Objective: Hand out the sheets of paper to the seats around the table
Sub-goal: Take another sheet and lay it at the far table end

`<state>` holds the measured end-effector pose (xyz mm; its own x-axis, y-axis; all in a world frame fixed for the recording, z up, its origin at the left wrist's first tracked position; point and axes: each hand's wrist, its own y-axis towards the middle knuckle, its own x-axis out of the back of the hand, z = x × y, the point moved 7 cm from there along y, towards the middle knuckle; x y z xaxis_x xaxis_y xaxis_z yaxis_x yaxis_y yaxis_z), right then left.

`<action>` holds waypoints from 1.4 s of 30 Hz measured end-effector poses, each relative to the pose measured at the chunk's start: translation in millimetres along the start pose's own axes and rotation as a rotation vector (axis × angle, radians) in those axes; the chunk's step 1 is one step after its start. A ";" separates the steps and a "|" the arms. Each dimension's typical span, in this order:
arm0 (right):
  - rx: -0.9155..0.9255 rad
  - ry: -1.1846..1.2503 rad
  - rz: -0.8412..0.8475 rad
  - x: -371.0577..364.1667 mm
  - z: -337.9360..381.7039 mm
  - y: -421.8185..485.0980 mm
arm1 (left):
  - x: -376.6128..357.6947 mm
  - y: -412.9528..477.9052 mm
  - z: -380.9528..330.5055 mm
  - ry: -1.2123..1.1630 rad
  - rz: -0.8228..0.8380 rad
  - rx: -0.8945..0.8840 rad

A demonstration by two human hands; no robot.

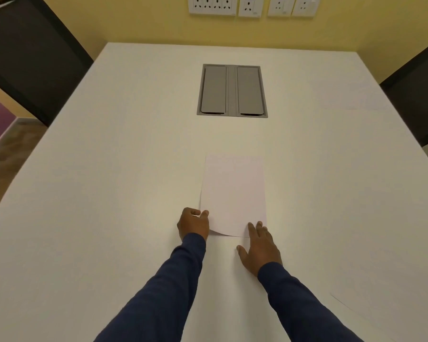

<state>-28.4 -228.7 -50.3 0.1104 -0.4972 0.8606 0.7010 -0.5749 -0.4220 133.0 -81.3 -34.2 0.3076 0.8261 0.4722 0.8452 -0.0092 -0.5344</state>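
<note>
A white sheet of paper (233, 193) lies lengthwise on the white table (109, 193), its near edge curled up off the surface. My left hand (193, 223) pinches the sheet's near left corner between thumb and fingers. My right hand (258, 246) rests flat with fingers spread, its fingertips on the near right corner of the sheet. Another sheet (351, 95) lies faintly visible at the right side of the table by the right chair. The edge of a further sheet (371, 314) shows at the near right.
A grey recessed cable box (232, 90) with two lids sits in the middle of the table. A dark chair (27, 60) stands at the left, another (415, 95) at the right. Wall sockets (252, 6) line the yellow wall beyond the far edge.
</note>
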 end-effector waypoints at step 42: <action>0.201 0.343 -0.347 179.8 88.7 -93.3 | 193.7 -99.2 -75.4 0.080 -0.099 -0.599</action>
<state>-11.5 -206.8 169.1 -0.3658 -0.5030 0.7830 0.7803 -0.6243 -0.0366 141.7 37.1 163.2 0.2269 0.7943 0.5635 0.9631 -0.2688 -0.0089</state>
